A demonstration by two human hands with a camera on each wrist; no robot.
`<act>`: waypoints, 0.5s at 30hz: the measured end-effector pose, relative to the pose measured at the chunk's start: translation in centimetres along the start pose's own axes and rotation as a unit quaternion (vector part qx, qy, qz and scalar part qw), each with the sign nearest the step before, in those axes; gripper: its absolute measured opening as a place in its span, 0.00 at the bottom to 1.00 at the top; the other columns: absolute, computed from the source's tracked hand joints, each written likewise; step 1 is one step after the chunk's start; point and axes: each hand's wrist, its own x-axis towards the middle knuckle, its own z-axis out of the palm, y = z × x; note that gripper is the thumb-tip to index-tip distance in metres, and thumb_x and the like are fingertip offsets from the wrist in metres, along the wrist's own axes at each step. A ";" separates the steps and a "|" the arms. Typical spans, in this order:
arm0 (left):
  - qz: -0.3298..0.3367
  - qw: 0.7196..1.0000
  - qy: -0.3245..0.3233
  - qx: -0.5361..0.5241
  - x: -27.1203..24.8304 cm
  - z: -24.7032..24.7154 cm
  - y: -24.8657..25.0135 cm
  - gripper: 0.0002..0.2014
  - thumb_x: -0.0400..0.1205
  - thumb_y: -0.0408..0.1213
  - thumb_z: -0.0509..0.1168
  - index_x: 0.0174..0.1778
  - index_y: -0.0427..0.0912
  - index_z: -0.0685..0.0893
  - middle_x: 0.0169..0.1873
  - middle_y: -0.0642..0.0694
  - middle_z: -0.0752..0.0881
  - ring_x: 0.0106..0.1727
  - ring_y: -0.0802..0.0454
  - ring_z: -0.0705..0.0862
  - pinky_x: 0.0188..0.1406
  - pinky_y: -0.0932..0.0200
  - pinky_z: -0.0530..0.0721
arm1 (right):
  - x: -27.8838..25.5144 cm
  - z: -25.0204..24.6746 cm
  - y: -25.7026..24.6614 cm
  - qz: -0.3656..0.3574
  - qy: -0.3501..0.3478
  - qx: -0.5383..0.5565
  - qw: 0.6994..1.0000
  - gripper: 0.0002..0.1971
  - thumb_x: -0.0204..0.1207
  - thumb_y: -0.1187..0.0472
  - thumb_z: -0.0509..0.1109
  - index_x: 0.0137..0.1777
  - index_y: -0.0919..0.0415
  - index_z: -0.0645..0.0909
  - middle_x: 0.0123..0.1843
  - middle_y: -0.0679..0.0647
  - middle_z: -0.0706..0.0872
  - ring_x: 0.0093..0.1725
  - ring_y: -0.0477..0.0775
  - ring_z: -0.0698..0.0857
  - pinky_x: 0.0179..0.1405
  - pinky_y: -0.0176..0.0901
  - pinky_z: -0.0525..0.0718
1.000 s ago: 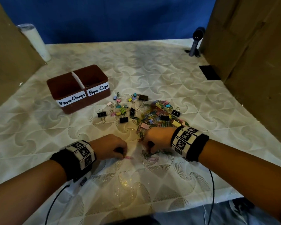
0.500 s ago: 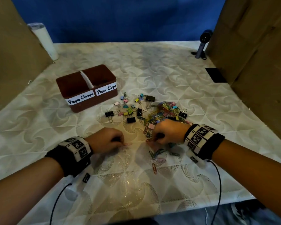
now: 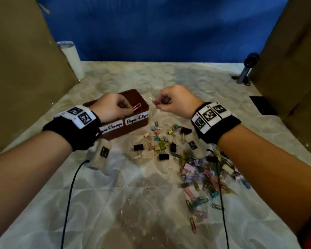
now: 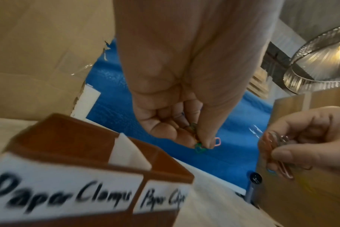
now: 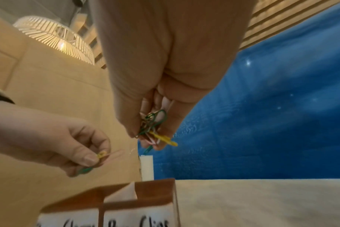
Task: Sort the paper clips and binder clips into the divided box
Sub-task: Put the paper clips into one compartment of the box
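A few coloured wire paper clips [image 3: 136, 106] are pinched in the left hand [image 3: 110, 107] above the brown divided box [image 3: 131, 127] with white "Paper Clamps" and "Paper Clips" labels. A mixed bunch of paper clips [image 5: 153, 128] is gripped by the right hand [image 3: 174, 101], held at the box's 3 o'clock. A loose pile of paper clips and binder clips [image 3: 196, 164] is seen on the patterned bench [image 3: 133, 212], at 5 o'clock of the box.
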 end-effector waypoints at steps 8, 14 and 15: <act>-0.089 0.995 0.019 -0.033 6.5 0.0 -3.3 0.14 0.74 0.37 0.74 0.54 0.37 0.87 0.45 0.43 0.88 0.47 0.47 0.86 0.38 0.69 0.77 | 9.5 8.7 0.5 0.095 0.057 0.155 0.982 0.16 0.75 0.63 0.69 0.63 0.61 0.77 0.41 0.57 0.85 0.40 0.55 0.83 0.40 0.43 0.80; -0.035 0.994 0.055 -0.092 6.5 2.0 -3.8 0.12 0.78 0.32 0.67 0.58 0.42 0.84 0.51 0.47 0.88 0.56 0.53 0.85 0.62 0.59 0.79 | 9.7 10.2 2.5 0.087 0.054 0.208 0.973 0.14 0.76 0.65 0.68 0.62 0.62 0.78 0.49 0.53 0.84 0.50 0.51 0.84 0.45 0.27 0.79; -0.019 0.991 0.075 -0.112 6.1 2.1 -3.3 0.11 0.78 0.31 0.66 0.56 0.43 0.84 0.48 0.50 0.87 0.53 0.55 0.85 0.60 0.64 0.79 | 9.5 9.8 2.6 0.077 0.057 0.219 0.971 0.14 0.76 0.65 0.68 0.61 0.62 0.78 0.50 0.52 0.85 0.50 0.49 0.84 0.46 0.25 0.79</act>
